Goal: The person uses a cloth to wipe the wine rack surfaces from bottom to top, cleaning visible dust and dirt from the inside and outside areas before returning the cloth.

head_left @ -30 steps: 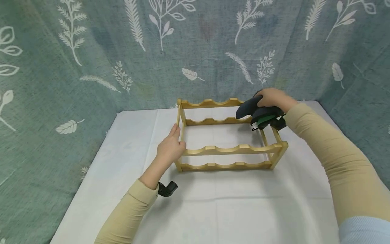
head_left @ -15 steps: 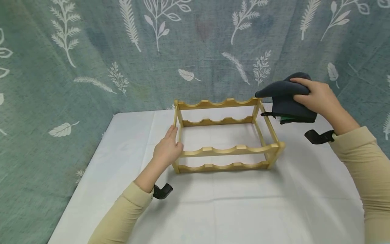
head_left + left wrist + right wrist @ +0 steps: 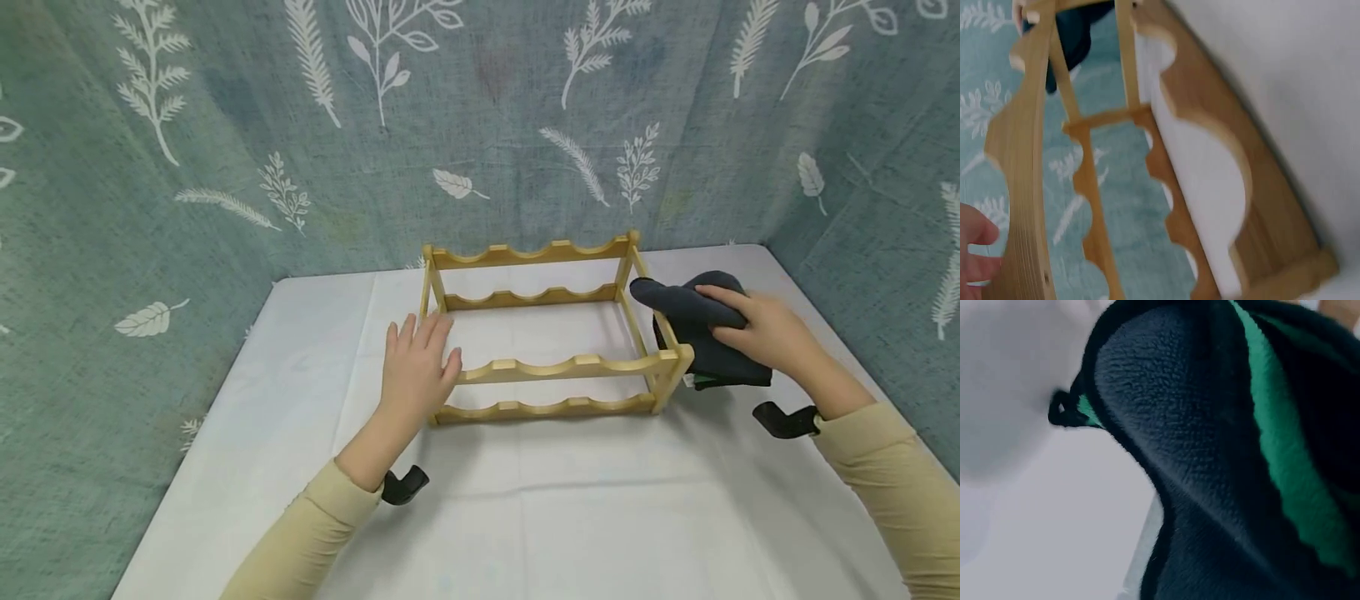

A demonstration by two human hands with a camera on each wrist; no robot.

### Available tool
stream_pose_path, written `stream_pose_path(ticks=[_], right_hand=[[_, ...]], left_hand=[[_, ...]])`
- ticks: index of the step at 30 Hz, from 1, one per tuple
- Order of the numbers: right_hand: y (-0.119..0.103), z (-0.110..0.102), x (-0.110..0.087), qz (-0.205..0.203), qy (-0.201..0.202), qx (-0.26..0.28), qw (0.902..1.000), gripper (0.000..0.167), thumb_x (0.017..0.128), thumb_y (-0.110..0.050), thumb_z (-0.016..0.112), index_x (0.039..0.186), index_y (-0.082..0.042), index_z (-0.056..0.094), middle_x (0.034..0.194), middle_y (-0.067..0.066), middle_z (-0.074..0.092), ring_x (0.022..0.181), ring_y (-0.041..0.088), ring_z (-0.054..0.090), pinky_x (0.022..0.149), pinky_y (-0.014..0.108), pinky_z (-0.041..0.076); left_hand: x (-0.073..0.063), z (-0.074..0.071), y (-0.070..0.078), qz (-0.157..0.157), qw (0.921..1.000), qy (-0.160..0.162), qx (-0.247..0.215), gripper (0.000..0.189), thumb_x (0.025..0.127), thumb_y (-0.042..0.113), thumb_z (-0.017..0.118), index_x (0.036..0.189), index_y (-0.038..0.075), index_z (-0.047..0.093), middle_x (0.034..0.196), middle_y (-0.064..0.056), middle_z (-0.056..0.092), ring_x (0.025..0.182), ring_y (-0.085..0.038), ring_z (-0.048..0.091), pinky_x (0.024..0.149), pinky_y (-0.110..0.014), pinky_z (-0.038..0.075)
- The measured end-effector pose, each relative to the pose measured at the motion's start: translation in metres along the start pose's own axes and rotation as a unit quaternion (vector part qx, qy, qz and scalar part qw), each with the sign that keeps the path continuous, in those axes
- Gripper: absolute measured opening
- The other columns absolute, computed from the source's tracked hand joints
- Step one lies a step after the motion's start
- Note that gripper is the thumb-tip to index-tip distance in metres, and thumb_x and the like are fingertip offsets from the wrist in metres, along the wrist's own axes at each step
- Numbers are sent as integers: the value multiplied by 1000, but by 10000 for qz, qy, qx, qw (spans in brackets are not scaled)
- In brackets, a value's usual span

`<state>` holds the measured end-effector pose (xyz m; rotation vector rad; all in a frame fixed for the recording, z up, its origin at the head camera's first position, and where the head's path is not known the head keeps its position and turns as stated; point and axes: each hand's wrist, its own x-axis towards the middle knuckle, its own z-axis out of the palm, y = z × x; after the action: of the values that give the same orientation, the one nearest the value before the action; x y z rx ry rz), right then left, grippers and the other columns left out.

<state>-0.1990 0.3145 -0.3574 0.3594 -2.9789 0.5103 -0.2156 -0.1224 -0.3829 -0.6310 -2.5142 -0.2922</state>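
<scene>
A light wooden wine rack [image 3: 577, 367] with scalloped rails stands on the white-covered table. My left hand [image 3: 416, 367] is at its left end, fingers straight and slightly spread, fingertips right at the upper side bar. In the left wrist view, fingers [image 3: 979, 237] show close beside a scalloped rail. My right hand [image 3: 768, 329] grips a bunched dark grey cloth [image 3: 720, 354] just outside the rack's right end, thumb and fingers pinching its upper fold. Part of the cloth overlaps the right side bar. In the right wrist view the cloth [image 3: 1154, 394] shows plush pile, green inner folds and a small black loop.
A white cloth [image 3: 592, 517] covers the table, with a crease running across its front. Green-grey fabric [image 3: 495, 150] with white leaf prints hangs behind and at both sides. Black wrist camera mounts [image 3: 783, 419] stick out at both wrists.
My right hand has carried the cloth from the back right of the rack, out to the right, then down beside its right end. My left hand's fingers have spread at the left end.
</scene>
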Motion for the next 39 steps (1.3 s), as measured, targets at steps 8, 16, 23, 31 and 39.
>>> stream_pose_path(ticks=[8, 16, 23, 31, 39], right_hand=[[-11, 14, 12, -995, -238, -192, 9946, 56, 84, -7, 63, 135, -16, 44, 114, 27, 51, 92, 39, 55, 66, 48, 45], [-16, 12, 27, -1107, -528, -385, 9917, 45, 83, -9, 64, 126, -13, 53, 104, 21, 56, 84, 34, 57, 66, 47, 46], [-14, 12, 29, -1248, -427, -282, 9909, 42, 83, -8, 65, 123, -13, 55, 106, 22, 57, 89, 37, 58, 71, 51, 46], [-11, 14, 29, -1734, -152, -347, 9841, 37, 80, -7, 69, 116, -14, 60, 105, 20, 58, 90, 37, 59, 73, 53, 48], [-14, 18, 23, -2201, 124, -372, 9747, 35, 75, -6, 72, 107, -15, 63, 97, 17, 60, 80, 32, 61, 66, 48, 50]], left_hand=[[1, 18, 33, 1105, 9861, 686, -1035, 23, 86, 16, 58, 105, 3, 61, 115, -14, 61, 110, -37, 54, 96, -53, 39], [-1, 37, 44, 781, 9707, 175, -2267, 10, 91, 11, 53, 96, 4, 58, 113, -10, 62, 96, -20, 62, 76, -28, 53], [-2, 36, 43, 746, 9680, 14, -2398, 15, 89, 14, 59, 98, 3, 55, 115, -11, 61, 101, -23, 60, 83, -34, 51], [-2, 37, 40, 898, 9624, 8, -2565, 15, 89, 13, 58, 98, 2, 56, 113, -14, 62, 104, -25, 59, 87, -35, 49], [5, 40, 25, 1176, 9538, 172, -2759, 12, 87, 12, 57, 94, 2, 57, 107, -12, 65, 99, -24, 61, 84, -33, 51]])
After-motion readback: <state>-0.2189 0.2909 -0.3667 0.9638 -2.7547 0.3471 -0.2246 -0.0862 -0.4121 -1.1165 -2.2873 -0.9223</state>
